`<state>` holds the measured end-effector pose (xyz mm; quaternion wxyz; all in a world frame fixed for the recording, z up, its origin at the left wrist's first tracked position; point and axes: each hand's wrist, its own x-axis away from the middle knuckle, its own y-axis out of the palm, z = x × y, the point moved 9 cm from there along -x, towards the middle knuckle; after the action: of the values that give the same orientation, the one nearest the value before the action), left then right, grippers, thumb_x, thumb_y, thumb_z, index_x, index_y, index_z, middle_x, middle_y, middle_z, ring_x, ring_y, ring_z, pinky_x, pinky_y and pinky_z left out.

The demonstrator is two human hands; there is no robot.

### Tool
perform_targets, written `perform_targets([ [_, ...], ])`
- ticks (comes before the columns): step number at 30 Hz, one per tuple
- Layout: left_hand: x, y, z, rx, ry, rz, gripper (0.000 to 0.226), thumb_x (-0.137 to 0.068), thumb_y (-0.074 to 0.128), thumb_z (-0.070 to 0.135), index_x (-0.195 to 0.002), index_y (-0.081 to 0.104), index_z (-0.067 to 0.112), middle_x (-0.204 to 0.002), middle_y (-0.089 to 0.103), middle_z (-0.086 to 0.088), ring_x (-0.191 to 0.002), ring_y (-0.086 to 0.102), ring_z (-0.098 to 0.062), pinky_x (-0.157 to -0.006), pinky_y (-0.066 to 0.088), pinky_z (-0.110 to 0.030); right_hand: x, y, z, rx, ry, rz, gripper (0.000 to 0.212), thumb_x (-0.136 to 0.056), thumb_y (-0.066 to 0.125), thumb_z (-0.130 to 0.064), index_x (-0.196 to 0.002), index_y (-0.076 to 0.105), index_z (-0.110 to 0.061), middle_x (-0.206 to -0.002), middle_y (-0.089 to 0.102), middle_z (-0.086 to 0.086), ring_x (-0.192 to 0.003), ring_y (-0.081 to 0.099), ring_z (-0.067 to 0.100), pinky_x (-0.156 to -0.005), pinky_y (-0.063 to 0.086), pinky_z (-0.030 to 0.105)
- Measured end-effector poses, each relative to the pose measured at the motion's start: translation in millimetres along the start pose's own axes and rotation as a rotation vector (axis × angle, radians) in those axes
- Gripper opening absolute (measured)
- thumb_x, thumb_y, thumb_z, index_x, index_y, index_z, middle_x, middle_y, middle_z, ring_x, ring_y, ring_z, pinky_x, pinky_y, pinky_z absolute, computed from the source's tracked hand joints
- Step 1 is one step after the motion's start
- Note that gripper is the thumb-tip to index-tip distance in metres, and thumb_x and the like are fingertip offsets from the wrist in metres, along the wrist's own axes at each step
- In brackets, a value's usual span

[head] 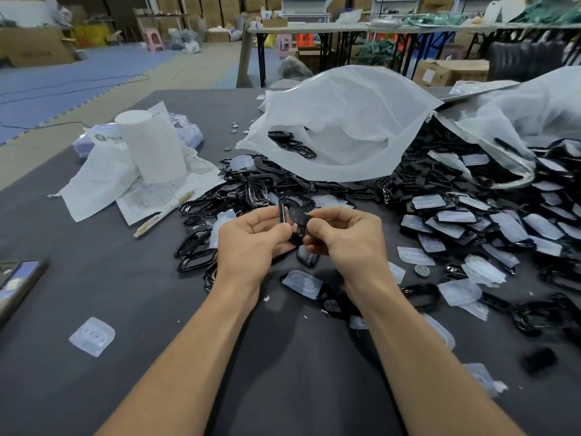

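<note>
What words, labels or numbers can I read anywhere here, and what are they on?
Nothing reads clearly.
White paper behind the roll: a round logo and printed characters, too blurred to read.
Printed sheet: a grid of small print, too small to read.
Cardboard box, far left: dark print, blurred.
Black frame in the left hand and black shell in the right hand: no lettering visible.

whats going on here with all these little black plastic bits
A person is working at a dark table, seemingly fitting two small parts together. The left hand pinches a thin black frame, and the right hand pinches a black shell piece against it. Heaps of black frames and translucent pads lie around, beside an open white bag.
</note>
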<state>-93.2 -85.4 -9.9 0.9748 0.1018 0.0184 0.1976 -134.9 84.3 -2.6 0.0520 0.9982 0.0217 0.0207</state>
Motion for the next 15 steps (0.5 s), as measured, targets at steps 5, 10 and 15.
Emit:
perform_targets([
  [5, 0.4, -0.9, -4.5, 0.078, -0.059, 0.013, 0.026, -0.088, 0.07, -0.011, -0.113, 0.071, -0.003, -0.093, 0.081, -0.011, -0.082, 0.078, -0.017, -0.065, 0.06, -0.023, 0.9, -1.5, -1.0, 0.084, -0.027, 0.024, 0.009, -0.075, 0.08, -0.013, -0.075, 0.081, -0.022, -0.069, 0.076, 0.01, -0.056, 0.064, 0.017, -0.062, 0.056, 0.036],
  [10, -0.3, -1.9, -9.0, 0.058, -0.083, 0.04, 0.022, -0.089, 0.074, -0.002, -0.111, 0.074, -0.002, -0.09, 0.081, -0.01, -0.08, 0.077, -0.017, -0.064, 0.059, -0.022, 1.2, -6.3, -2.1, -0.001, 0.006, 0.045, 0.014, -0.083, 0.078, -0.005, -0.072, 0.076, -0.014, -0.061, 0.069, 0.007, -0.049, 0.053, 0.011, -0.05, 0.042, 0.019],
  [15, -1.7, -7.8, -7.8, 0.029, -0.07, 0.117, 0.026, -0.088, 0.077, 0.001, -0.113, 0.074, -0.002, -0.087, 0.08, -0.009, -0.073, 0.075, -0.013, -0.06, 0.057, -0.021, 2.2, -4.6, 0.4, -0.096, 0.081, -0.005, 0.012, -0.09, 0.071, 0.0, -0.082, 0.071, -0.009, -0.056, 0.062, 0.005, -0.043, 0.047, 0.01, -0.042, 0.036, 0.016],
])
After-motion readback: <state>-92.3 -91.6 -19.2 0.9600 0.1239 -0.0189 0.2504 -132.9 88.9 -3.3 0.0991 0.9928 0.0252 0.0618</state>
